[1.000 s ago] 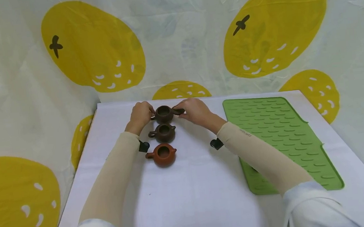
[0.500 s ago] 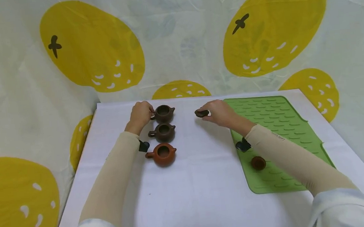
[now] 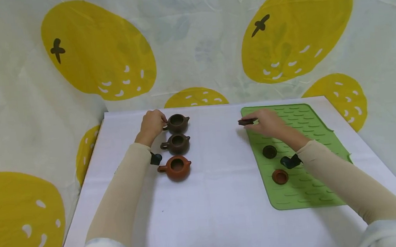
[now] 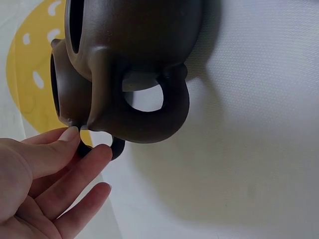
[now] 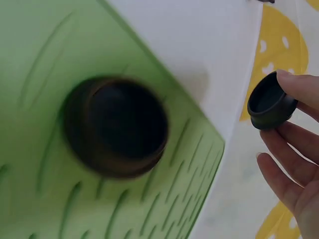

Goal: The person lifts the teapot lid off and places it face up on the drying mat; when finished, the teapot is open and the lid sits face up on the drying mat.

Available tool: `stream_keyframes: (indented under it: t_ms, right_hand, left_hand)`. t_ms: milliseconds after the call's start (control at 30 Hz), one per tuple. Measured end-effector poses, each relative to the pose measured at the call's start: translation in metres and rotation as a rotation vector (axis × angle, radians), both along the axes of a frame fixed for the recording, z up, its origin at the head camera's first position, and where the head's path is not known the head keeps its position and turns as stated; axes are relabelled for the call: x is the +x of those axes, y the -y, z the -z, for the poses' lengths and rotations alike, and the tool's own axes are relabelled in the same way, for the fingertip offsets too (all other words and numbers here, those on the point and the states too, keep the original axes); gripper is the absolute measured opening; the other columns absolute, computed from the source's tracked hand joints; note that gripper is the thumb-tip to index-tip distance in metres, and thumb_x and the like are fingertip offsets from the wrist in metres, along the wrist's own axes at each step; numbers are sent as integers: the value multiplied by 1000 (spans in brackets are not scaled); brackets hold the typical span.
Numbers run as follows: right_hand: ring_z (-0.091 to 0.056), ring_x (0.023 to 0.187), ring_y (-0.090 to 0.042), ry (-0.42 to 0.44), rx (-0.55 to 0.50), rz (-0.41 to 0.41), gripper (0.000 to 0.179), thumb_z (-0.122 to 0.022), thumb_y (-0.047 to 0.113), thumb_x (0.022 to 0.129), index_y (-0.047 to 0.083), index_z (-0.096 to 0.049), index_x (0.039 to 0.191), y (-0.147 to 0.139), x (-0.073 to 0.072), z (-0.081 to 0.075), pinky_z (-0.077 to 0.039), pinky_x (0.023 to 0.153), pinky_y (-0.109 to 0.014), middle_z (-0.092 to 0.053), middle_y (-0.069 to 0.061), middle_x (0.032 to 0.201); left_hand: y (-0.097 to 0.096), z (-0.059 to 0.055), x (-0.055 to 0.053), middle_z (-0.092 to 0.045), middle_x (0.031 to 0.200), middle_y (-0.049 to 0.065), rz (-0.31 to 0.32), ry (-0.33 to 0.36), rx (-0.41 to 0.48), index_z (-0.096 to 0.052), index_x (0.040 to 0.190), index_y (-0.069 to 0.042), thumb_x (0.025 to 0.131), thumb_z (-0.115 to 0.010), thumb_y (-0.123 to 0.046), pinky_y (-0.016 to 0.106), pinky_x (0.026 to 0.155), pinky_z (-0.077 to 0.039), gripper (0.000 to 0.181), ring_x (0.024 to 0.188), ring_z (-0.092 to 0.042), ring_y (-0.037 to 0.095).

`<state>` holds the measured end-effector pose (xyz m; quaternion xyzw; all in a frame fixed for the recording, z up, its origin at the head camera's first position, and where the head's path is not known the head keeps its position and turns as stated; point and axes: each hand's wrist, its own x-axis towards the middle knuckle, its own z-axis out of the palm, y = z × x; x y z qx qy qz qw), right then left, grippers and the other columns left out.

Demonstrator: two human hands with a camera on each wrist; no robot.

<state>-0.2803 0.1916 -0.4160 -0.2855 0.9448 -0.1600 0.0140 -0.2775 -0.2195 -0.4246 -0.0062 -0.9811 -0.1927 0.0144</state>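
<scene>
Three small teapots with no lids stand in a column, spouts to the right. The far one is a dark brown teapot [image 3: 178, 130], and my left hand [image 3: 151, 127] pinches its handle between thumb and fingers. A second brown teapot [image 3: 179, 150] stands just nearer, its looped handle large in the left wrist view. Nearest is a reddish-brown teapot [image 3: 178, 176]. My right hand [image 3: 268, 123] pinches a dark teapot lid [image 5: 271, 118] by its edge, held above the left edge of the green mat [image 3: 295, 203]. A dark lid [image 3: 269, 152] and a reddish lid [image 3: 280, 176] lie on the mat.
The teapots and mat are on a white-covered table [image 3: 222, 207], teapots left of middle, mat to the right. Behind stands a pale curtain [image 3: 198, 34] printed with yellow fruit shapes.
My right hand has lifted the lid from the far teapot and carried it right to the mat's edge. The lids on the mat have come into sight. My left hand stays at the handle.
</scene>
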Motion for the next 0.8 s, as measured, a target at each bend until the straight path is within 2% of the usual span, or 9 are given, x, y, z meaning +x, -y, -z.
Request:
stream_keyframes:
  t_ms: [100,233,400,533,600,700,800]
  right_hand:
    - [-69,87,-25,27,-21,8,35,-74,21,94,8,-72,127,-12,4,0,-48,66,-33,-75,-18,119]
    - [-74,97,-32,73,-41,7,36,-73,21,95,5,-71,128,-26,10,2,-58,74,-41,-74,-21,120]
    - [-74,94,-30,112,-28,20,38,-70,24,97,4,-70,130,-38,16,5,-54,71,-38,-74,-21,122]
    - [-70,79,-21,161,-18,56,39,-68,27,99,6,-68,132,-45,18,9,-48,64,-32,-74,-21,122]
    - [-61,65,-16,197,-19,76,40,-67,28,100,7,-67,134,-47,18,12,-43,59,-30,-75,-21,118]
    - [-43,54,-14,236,-30,91,43,-64,31,101,7,-65,137,-50,18,16,-38,54,-31,-74,-23,120]
    - [-37,51,-12,248,-46,98,44,-62,33,102,7,-64,138,-51,18,18,-37,54,-31,-73,-24,122]
  left_hand:
    - [0,0,1,-77,107,17,1,-8,5,-81,98,-7,92,-70,-6,49,93,-56,13,103,-70,40]
    - [1,0,1,-77,108,18,6,-9,14,-81,99,-6,92,-68,-4,49,93,-56,14,104,-69,40]
    - [2,0,0,-77,108,18,5,-5,13,-81,101,-5,93,-66,-3,49,95,-56,16,105,-69,40]
    - [2,-2,0,-77,107,17,5,-8,15,-81,101,-5,93,-65,-3,49,95,-56,17,105,-68,40]
    - [2,-2,0,-77,107,17,3,-7,17,-81,101,-6,93,-66,-3,49,95,-56,17,105,-69,39]
    - [2,-2,1,-77,107,17,-1,2,21,-81,101,-6,93,-65,-3,48,94,-56,17,105,-69,39]
    - [1,-1,2,-78,107,16,1,11,20,-81,101,-6,93,-65,-3,48,93,-57,18,105,-69,38]
